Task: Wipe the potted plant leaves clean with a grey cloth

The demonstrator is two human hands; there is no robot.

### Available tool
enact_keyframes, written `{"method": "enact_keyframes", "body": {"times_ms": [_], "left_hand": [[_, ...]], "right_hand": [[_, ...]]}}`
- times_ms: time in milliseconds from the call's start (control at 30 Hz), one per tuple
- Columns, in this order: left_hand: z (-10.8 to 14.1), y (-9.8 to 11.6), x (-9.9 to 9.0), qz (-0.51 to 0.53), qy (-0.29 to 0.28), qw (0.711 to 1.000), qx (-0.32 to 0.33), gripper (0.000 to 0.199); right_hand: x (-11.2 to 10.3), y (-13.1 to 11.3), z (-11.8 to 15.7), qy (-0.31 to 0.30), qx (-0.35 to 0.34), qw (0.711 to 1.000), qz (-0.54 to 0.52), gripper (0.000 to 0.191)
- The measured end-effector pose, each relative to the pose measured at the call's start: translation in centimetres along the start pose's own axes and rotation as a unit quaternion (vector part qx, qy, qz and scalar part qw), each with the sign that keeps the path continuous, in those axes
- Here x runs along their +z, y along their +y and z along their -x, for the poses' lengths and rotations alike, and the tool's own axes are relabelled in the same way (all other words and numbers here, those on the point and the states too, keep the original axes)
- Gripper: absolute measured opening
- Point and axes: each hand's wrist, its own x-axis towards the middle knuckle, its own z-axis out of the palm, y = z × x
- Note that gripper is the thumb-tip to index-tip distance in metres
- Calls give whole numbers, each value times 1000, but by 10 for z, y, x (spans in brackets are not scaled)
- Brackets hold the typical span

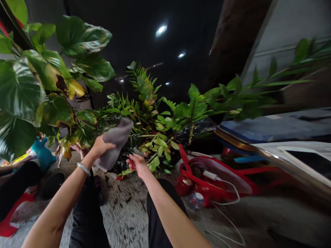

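Observation:
A crumpled grey cloth (116, 139) is gripped in my left hand (102, 147), which wears a pale bangle on its wrist. The cloth is raised against the green foliage in front of me and hides part of it. My right hand (138, 164) is just to the right, its fingers loosely bent and apart, close beside the leaves of a low leafy plant (160, 143). I see nothing held in it, though the fingertips are slightly blurred. Above, a feathery-leaved plant (142, 86) rises from the middle of the greenery.
Large broad leaves (77, 38), some yellowed, hang at left. A red basket (196, 179) at right holds a white plug with a cable (236, 193). Beyond are a blue-grey lid (279, 124) and a dark glossy panel (181, 31). Another person's dark-clad leg (23, 186) is at left.

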Motion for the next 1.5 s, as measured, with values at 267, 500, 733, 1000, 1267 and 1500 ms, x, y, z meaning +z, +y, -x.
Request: {"method": "enact_keyframes", "body": {"times_ms": [267,500,733,1000,1267,1500], "left_hand": [[22,32,-22,79,-89,992,33,45],[19,-3,-18,36,40,998,27,42],[62,-17,-52,-8,-98,995,-9,51],[40,-23,-65,-31,162,986,-28,52],[77,-26,-81,66,23,994,-88,53],[37,-12,-66,95,212,972,19,54]], "right_hand": [[-7,-2,-4,20,16,1000,8,16],[-3,-5,3,9,7,1000,-1,18],[-7,-4,1,10,1,1000,14,17],[1,-4,5,4,-15,1000,11,18],[-7,-3,4,10,-19,999,26,21],[2,1,3,14,-12,999,34,20]]}}
